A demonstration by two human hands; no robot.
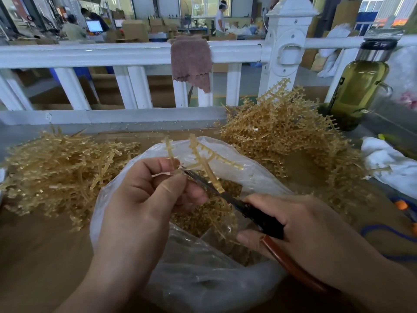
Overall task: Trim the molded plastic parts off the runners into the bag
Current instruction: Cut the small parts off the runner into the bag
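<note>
The fingers (167, 185) of the left hand (140, 199) pinch the runner (204, 160) by its stem; it looks light, thin and springy, so the bare stem seems the sound hold; the right hand (300, 224) grips the scissors (228, 196), blades at the stem just beside those fingers, above the open bag (259, 179); a heap (282, 136) of runners lies on the worktop (33, 256) beyond.

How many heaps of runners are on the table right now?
2: the left heap beside the bag, and the right heap by the green bottle. The bag may hide more.
</note>
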